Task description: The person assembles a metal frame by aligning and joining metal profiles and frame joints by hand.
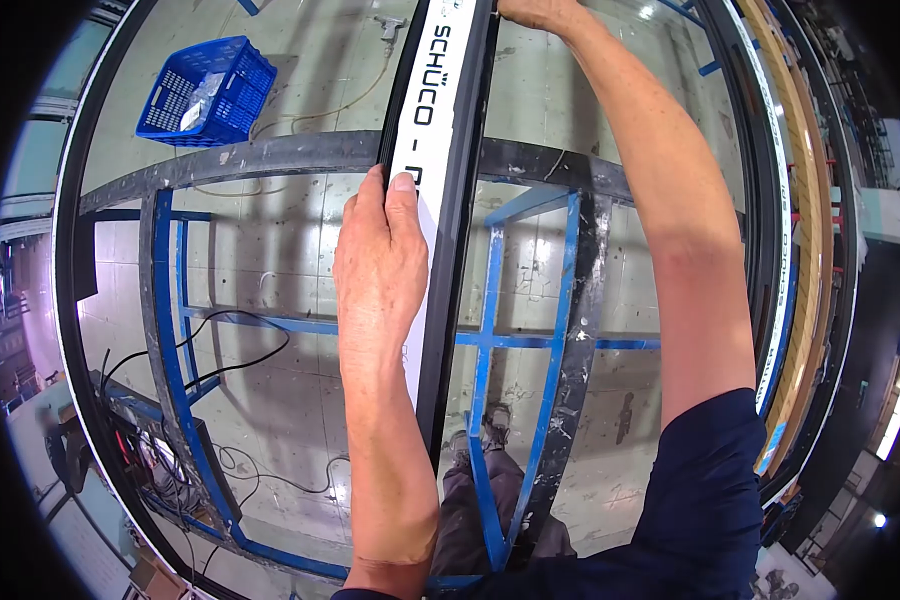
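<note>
A long black frame profile (462, 200) runs away from me through the middle of the view, its top face covered with white protective film (428, 125) printed "SCHÜCO". My left hand (382, 240) grips this profile by its left side, thumb on the film and fingers curled over the edge. At the top of the view, my right hand (540, 12) is curled beside the profile's right edge. Its fingertips are cut off by the image border, so whatever it holds is hidden.
Under the profile stands a blue and black metal work stand (490, 335). A blue plastic basket (207, 90) sits on the floor at upper left, near an air gun (390, 25) with a hose. Black cables (255, 350) hang at left. Another filmed profile (782, 250) curves along the right.
</note>
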Action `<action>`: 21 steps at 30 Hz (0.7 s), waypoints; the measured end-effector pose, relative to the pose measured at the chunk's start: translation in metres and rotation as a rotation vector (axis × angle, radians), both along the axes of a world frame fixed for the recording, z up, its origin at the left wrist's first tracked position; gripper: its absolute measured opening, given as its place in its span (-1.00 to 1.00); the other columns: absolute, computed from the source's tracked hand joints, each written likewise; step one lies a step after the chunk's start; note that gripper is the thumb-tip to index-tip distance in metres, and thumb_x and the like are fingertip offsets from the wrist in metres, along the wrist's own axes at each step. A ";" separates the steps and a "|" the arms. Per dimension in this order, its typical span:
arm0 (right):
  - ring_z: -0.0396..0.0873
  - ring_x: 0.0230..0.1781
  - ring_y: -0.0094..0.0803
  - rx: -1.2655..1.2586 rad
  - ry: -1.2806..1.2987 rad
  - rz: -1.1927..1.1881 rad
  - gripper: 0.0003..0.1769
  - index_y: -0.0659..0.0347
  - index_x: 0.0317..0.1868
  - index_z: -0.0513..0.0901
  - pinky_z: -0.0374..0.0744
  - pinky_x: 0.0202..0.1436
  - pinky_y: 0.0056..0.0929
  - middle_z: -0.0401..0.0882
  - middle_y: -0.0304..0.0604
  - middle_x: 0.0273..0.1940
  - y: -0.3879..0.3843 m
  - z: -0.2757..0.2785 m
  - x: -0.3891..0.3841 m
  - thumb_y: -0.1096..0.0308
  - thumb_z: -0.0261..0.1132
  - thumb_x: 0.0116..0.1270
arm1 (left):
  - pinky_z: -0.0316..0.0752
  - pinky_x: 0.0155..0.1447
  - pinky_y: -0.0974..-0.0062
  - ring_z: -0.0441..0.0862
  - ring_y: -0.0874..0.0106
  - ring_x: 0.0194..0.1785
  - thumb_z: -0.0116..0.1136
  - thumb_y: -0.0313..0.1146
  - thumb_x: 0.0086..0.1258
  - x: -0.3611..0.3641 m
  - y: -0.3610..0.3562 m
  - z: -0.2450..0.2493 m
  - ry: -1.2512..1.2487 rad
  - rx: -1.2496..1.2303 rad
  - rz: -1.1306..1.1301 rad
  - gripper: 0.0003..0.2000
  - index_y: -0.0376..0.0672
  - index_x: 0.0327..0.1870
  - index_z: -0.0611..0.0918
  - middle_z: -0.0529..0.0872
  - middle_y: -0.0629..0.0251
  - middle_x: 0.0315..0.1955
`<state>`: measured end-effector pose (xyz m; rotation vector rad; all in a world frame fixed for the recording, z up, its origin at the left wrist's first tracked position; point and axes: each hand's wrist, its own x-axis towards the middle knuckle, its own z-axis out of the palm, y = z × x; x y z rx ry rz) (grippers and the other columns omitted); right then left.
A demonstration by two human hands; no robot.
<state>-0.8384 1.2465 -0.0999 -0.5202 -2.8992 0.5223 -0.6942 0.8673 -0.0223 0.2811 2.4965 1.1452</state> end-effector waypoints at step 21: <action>0.74 -0.16 0.29 0.001 0.055 -0.075 -0.50 0.47 -0.22 0.77 0.68 -0.04 0.08 0.69 0.46 -0.26 -0.022 -0.007 0.024 0.08 0.23 0.26 | 0.36 0.47 0.03 0.51 -0.14 0.38 -0.27 0.06 0.72 -0.002 -0.001 -0.005 -0.009 -0.011 -0.025 -0.34 -0.42 0.48 0.43 0.58 -0.26 0.29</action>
